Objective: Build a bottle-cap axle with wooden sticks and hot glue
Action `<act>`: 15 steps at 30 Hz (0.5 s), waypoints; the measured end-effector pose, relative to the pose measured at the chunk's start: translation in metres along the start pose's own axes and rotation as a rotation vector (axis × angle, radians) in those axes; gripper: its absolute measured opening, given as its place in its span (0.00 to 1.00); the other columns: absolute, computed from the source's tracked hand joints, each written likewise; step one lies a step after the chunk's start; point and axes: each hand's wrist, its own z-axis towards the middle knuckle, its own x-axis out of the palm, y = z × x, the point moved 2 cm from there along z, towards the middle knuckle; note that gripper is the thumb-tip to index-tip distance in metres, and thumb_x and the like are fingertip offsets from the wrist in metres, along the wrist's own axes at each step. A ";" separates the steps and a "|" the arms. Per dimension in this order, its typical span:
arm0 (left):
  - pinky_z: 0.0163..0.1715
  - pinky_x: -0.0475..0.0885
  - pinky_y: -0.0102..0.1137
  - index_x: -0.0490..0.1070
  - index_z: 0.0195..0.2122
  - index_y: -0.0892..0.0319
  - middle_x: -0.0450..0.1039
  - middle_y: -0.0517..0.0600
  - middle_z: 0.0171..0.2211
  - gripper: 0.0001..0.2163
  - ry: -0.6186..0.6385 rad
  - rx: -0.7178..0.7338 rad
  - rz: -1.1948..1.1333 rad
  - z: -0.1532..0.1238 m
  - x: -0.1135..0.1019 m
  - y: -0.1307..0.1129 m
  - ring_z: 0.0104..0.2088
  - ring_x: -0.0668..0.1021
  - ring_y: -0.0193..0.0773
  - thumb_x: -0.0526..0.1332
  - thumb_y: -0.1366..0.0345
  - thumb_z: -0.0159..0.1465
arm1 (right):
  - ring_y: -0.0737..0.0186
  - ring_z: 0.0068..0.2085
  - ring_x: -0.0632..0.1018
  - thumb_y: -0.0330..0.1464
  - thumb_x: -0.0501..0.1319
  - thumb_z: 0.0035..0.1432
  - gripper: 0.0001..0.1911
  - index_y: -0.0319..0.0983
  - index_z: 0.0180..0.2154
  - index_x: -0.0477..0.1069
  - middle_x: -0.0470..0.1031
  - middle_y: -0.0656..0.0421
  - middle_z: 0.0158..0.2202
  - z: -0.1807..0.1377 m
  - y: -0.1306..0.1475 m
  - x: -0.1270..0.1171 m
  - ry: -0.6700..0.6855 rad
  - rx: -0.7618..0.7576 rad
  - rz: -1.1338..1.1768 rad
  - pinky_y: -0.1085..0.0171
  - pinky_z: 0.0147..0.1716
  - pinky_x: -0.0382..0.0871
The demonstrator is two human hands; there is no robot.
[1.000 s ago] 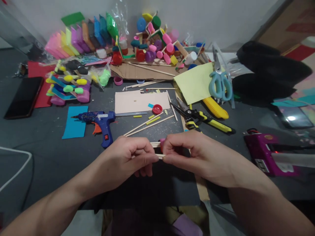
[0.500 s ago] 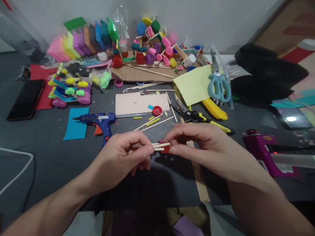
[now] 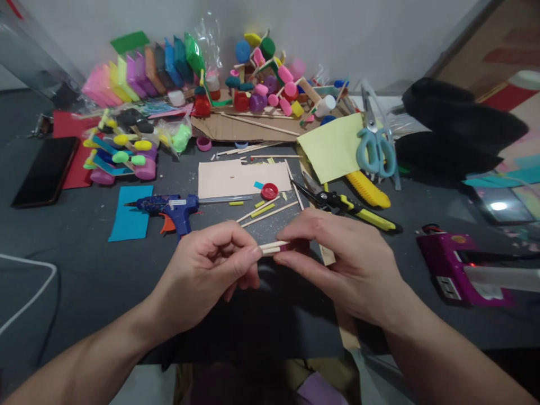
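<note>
Two short wooden sticks [image 3: 270,251] lie side by side, pinched between the thumb and fingers of my left hand [image 3: 215,264]. Their right ends reach toward my right hand [image 3: 348,261], whose thumb and index finger close around a dark red piece [image 3: 292,246] at those ends. Most of that piece is hidden by the fingers, so its shape is unclear. Just beyond the hands are loose sticks [image 3: 270,214], a red bottle cap [image 3: 269,191] and a blue glue gun [image 3: 179,211] with a clear glue stick in its back.
Yellow-and-black pliers [image 3: 358,211], a yellow cutter [image 3: 369,188] and blue-handled scissors [image 3: 377,149] lie right of centre. A purple power box [image 3: 449,261] sits far right, a phone [image 3: 45,170] far left. Colourful small models [image 3: 270,84] crowd the back.
My right hand has shifted slightly left and its fingers now cover more of the red piece and the stick ends. My left hand keeps its pinch on the sticks.
</note>
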 end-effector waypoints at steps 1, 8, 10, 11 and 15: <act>0.16 0.64 0.17 0.70 0.28 0.59 0.74 0.42 0.20 0.09 -0.004 0.008 0.022 0.000 0.000 0.000 0.17 0.70 0.24 0.62 0.65 0.66 | 0.63 0.31 0.76 0.35 0.65 0.65 0.06 0.41 0.42 0.73 0.75 0.60 0.31 0.000 0.000 0.001 -0.006 0.015 0.010 0.64 0.33 0.67; 0.17 0.64 0.19 0.71 0.28 0.59 0.75 0.43 0.21 0.09 0.012 0.115 0.120 -0.005 0.002 -0.002 0.17 0.70 0.25 0.62 0.65 0.67 | 0.65 0.32 0.76 0.32 0.62 0.67 0.04 0.41 0.36 0.73 0.75 0.59 0.32 0.002 0.003 0.006 0.017 0.014 0.151 0.65 0.33 0.68; 0.17 0.65 0.19 0.71 0.29 0.59 0.75 0.43 0.21 0.10 0.014 0.132 0.124 -0.005 0.003 -0.003 0.18 0.70 0.25 0.62 0.64 0.67 | 0.66 0.31 0.75 0.31 0.63 0.66 0.05 0.41 0.34 0.74 0.75 0.61 0.30 0.003 0.005 0.006 0.013 0.040 0.195 0.66 0.32 0.67; 0.17 0.65 0.19 0.71 0.28 0.59 0.74 0.43 0.21 0.10 0.016 0.129 0.126 -0.005 0.003 -0.003 0.18 0.71 0.25 0.61 0.64 0.67 | 0.67 0.30 0.75 0.30 0.63 0.65 0.05 0.40 0.34 0.74 0.76 0.61 0.30 0.003 0.005 0.006 0.015 0.064 0.223 0.67 0.31 0.66; 0.18 0.66 0.19 0.72 0.29 0.59 0.75 0.43 0.22 0.10 0.034 0.169 0.174 -0.003 0.003 -0.001 0.19 0.72 0.25 0.61 0.65 0.68 | 0.68 0.28 0.72 0.35 0.65 0.63 0.08 0.39 0.31 0.75 0.76 0.61 0.27 0.004 0.003 0.005 0.065 0.274 0.376 0.68 0.27 0.64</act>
